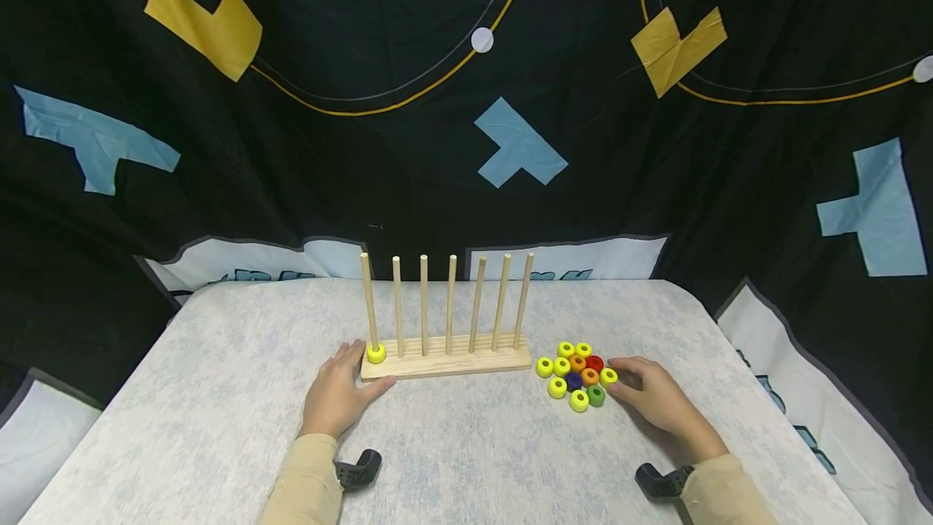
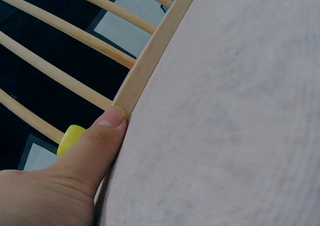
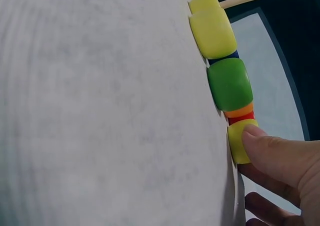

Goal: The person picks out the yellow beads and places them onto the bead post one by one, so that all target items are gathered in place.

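A wooden peg rack (image 1: 452, 364) with several upright dowels stands toward the back of the table. One yellow bead (image 1: 376, 359) sits at the foot of its leftmost peg. My left hand (image 1: 338, 397) holds the rack's left end, thumb along the front edge and fingers around the side. To the right of the rack lies a cluster of beads. At the cluster's right edge my right hand (image 1: 659, 402) pinches a yellow bead (image 3: 237, 145), its thumb on the near face. Close by are a green bead (image 3: 230, 84), a red bead (image 1: 594, 363) and a dark blue bead (image 1: 573, 381).
Several more yellow beads (image 1: 557, 388) and orange beads (image 1: 590, 377) make up the cluster on the pale table (image 1: 466, 452). A black printed cloth (image 1: 408, 185) hangs behind the table. Each wrist wears a black camera mount (image 1: 359, 470).
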Available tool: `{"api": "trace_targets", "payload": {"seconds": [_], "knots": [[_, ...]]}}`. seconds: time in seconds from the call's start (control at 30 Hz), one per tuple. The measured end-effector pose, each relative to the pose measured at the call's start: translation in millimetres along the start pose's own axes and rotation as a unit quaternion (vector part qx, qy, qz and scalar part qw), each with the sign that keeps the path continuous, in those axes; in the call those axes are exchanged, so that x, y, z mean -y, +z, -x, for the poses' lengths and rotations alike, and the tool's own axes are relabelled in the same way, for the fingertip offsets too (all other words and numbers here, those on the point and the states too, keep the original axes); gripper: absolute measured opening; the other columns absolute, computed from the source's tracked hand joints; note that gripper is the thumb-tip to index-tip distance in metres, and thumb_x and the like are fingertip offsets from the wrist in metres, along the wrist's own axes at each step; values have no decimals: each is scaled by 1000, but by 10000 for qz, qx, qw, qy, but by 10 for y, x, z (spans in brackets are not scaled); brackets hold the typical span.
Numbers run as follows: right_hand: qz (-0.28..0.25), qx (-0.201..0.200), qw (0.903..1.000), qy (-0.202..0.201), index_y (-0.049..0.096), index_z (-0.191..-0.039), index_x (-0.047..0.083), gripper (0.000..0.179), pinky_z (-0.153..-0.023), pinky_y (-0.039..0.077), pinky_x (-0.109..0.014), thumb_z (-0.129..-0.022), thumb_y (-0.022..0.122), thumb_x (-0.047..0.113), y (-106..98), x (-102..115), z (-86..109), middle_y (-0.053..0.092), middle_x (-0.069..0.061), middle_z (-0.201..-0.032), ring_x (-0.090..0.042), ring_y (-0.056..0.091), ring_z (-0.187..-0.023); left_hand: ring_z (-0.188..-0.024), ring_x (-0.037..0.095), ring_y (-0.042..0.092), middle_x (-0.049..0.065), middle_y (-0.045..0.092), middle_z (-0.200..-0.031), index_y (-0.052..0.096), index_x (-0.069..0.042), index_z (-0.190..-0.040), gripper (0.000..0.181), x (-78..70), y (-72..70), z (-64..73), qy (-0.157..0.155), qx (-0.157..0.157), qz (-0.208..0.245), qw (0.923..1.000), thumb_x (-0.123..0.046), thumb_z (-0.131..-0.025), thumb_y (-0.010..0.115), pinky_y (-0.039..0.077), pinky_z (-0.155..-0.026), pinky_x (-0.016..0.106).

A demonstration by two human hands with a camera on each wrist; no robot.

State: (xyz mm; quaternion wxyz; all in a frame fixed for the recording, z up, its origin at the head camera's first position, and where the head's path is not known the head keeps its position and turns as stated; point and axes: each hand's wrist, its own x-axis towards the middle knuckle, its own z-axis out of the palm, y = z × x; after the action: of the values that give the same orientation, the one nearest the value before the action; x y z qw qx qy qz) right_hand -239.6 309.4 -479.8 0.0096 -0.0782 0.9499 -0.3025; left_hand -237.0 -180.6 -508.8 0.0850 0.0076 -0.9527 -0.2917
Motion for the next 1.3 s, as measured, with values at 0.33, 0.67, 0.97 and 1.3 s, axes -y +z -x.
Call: {"api": "trace_targets", "payload": {"seconds": [0.33, 0.67, 0.97, 1.3], "knots": [[-110, -157, 9997, 168, 63, -129, 5, 39, -101, 50, -57, -95, 68, 25, -1, 17, 7, 66, -17, -129, -36, 62, -119, -146, 44, 32, 21, 39, -156, 41, -3, -150, 95, 8, 2, -11, -8, 10, -28, 10000, -59, -81, 74, 28, -116, 66], [-258, -527, 9983, -70, 61, -129, 2, 40, -94, 57, -48, -94, 69, 20, -53, 108, 16, 66, -18, -124, -34, 67, -111, -146, 42, 32, 22, 40, -155, 42, -1, -149, 95, 9, 4, -4, 27, -29, -77, 10000, -59, -81, 74, 26, -118, 63], [-334, -684, 9950, -643, 65, -125, 5, 34, -95, 56, -48, -94, 70, 17, 23, 370, -10, 68, -11, -121, -26, 65, -108, -147, 42, 31, 21, 40, -155, 41, -2, -149, 96, 23, 11, -5, 4, -31, -51, 10000, -61, -80, 74, 26, -118, 63], [-593, -391, 9940, -834, 66, -125, 8, 37, -89, 59, -43, -90, 74, 20, 170, 776, -36, 69, -4, -116, -22, 68, -104, -147, 43, 31, 22, 39, -156, 42, -2, -149, 97, 24, 12, -5, -13, 6, -36, 10000, -62, -80, 73, 27, -117, 65]]}}
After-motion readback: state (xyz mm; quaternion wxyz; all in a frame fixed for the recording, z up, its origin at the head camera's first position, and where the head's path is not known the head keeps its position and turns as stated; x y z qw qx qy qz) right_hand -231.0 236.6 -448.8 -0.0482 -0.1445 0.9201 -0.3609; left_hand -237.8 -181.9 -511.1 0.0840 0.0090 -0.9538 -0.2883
